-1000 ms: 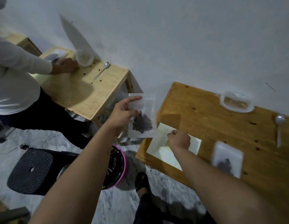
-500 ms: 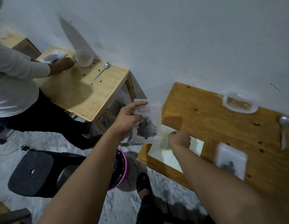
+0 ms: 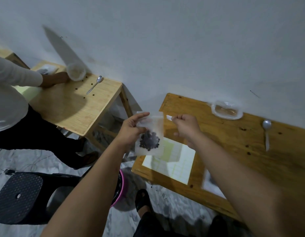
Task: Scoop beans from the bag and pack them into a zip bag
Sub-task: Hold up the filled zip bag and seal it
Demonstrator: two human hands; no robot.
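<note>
Item: small clear plastic zip bag [image 3: 149,134], part-filled with dark round beans [image 3: 149,141] pooled in its lower half. Position: held upright in the air, just off the near-left corner of the orange-brown wooden worktop [image 3: 233,142], above the floor.

Left hand [image 3: 131,132]: fingers pinch the bag's left side near the top strip, thumb over the front.

Right hand [image 3: 186,126]: fingers clenched on a small white slip [image 3: 169,117], possibly a label or sticker, just beside the bag's upper right corner.

On the worktop: pale yellow-green gridded sheet [image 3: 175,164]; clear plastic source bag with rolled-down rim [image 3: 226,111]; metal spoon [image 3: 266,132], lying idle; a second filled pouch [image 3: 211,184], blurred, partly behind the right forearm.

Step judged: scooping done for this bag; finishing and labelling in hand.

Next move calls for: steadying the bag flat, pressing the slip on, checking the zip closure.
</note>
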